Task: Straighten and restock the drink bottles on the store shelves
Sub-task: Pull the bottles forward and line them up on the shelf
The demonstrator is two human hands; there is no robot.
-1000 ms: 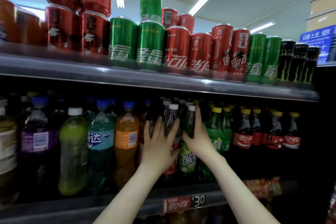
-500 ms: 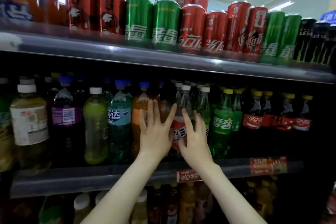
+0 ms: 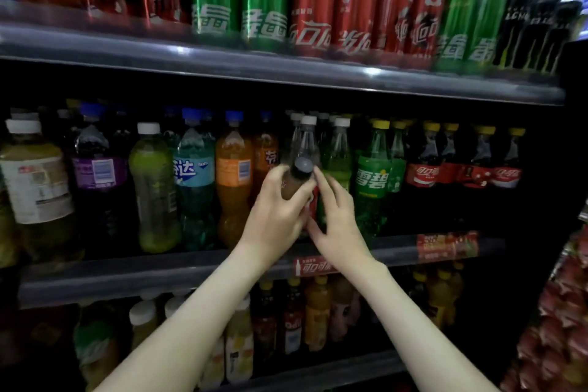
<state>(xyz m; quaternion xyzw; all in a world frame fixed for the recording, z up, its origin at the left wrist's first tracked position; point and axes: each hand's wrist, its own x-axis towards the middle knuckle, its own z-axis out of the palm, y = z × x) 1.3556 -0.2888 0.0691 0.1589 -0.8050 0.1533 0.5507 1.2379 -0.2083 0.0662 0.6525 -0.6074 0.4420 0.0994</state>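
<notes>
Steadiness matters most, I judge: the grey-capped bottle [image 3: 296, 181] leans out of its row on the middle shelf [image 3: 152, 272], so it should be stood upright, label forward. The left hand [image 3: 275, 216] curls its fingers round the upper body; the right hand [image 3: 339, 229], fingers [image 3: 325, 189] loosely spread, touches the red label

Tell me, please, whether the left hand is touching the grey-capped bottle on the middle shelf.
Touching. The head view shows the left hand with its fingers curled round the upper part of the grey-capped bottle, just below the cap.
</notes>
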